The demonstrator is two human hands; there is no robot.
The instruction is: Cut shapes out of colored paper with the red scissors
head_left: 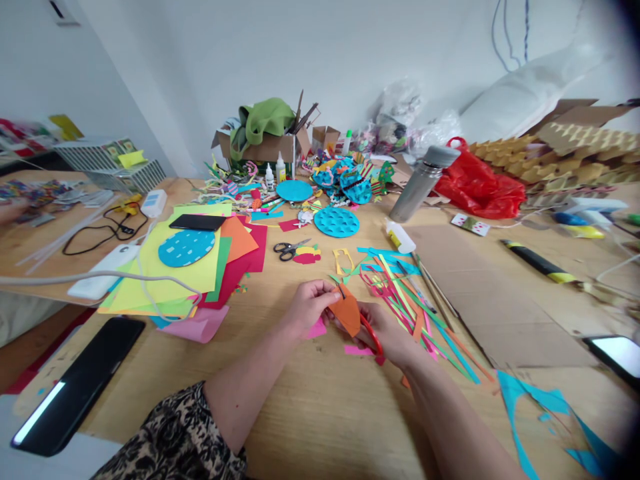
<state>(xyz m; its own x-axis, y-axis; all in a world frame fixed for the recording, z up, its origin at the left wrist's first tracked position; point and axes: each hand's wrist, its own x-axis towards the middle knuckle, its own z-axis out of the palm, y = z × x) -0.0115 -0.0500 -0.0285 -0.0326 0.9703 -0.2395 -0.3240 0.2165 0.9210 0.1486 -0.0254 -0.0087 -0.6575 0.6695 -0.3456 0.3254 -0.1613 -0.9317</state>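
The left hand (pixel 316 305) pinches an orange paper piece (pixel 346 312) between thumb and fingers; the piece, flat and smooth with a curved edge, sits just right of those fingertips. The right hand (pixel 387 331) grips red-handled scissors (pixel 372 337) right against the paper, their blades mostly hidden. A pink paper scrap (pixel 316 328) lies just under the left hand. Beside the right hand spreads a tangle of thin, bright paper strips (pixel 411 301), with a flat brown cardboard sheet (pixel 480 300) beyond. Ahead of the left hand lie black-handled scissors (pixel 285 251); farther ahead, a round blue disc (pixel 337 221) with a patterned surface.
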